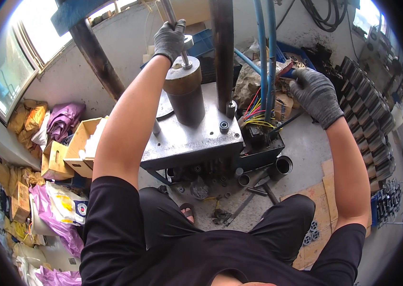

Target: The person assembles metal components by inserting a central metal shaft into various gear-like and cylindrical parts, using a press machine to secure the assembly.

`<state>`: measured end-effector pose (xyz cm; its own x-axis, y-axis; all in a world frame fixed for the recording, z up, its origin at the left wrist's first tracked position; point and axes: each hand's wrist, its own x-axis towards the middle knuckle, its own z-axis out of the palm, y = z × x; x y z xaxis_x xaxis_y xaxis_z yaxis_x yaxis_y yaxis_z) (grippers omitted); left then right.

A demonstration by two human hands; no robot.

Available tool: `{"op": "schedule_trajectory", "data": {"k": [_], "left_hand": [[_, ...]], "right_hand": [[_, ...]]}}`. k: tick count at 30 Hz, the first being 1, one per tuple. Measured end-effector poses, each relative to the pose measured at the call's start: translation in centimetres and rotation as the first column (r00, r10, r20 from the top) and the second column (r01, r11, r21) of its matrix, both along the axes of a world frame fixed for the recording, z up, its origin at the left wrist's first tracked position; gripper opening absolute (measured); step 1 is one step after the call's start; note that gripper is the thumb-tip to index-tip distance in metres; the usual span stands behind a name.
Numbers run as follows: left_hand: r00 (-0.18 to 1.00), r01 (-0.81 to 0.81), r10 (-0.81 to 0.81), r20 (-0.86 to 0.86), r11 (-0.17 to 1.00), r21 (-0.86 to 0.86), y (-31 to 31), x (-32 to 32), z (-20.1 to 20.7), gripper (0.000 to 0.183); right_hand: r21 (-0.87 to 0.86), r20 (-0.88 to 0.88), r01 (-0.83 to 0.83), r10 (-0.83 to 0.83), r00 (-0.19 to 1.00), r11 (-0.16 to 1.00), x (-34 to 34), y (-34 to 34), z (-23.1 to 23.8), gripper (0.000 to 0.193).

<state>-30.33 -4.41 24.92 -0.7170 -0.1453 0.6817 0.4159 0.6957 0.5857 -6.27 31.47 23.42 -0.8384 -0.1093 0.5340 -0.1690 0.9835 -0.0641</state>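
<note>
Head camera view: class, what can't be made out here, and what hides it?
All in the head view:
Polished metal rod, upper end: cut off by the top edge.
Its middle: partly covered by the grey-gloved left hand.
Whether the grey-gloved right hand holds anything: its own back hides the palm.
Dark grey metal cylinder, inside: hidden by its wall and top.

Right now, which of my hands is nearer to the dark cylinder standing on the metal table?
Your left. The gloved left hand is at the metal rod above the dark cylinder; the right hand is well off to its right, past the blue hoses.
</note>
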Motion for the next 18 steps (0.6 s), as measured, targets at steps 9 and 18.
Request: {"op": "schedule_trajectory", "data": {"k": [9,18], "left_hand": [[1.000,0.008,-0.007,0.015,0.995,-0.103,2.2,0.9,0.3,0.052],[0.999,0.005,-0.007,0.031,0.999,0.049,1.4,0.4,0.1,0.054]], "right_hand": [[0.072,-0.109,-0.124,0.131,0.985,0.990,7.0,-0.2,-2.1,0.032],[0.127,0.121,-0.210,0.195,0.973,0.970,14.4,-0.1,-5.5,0.049]]}}
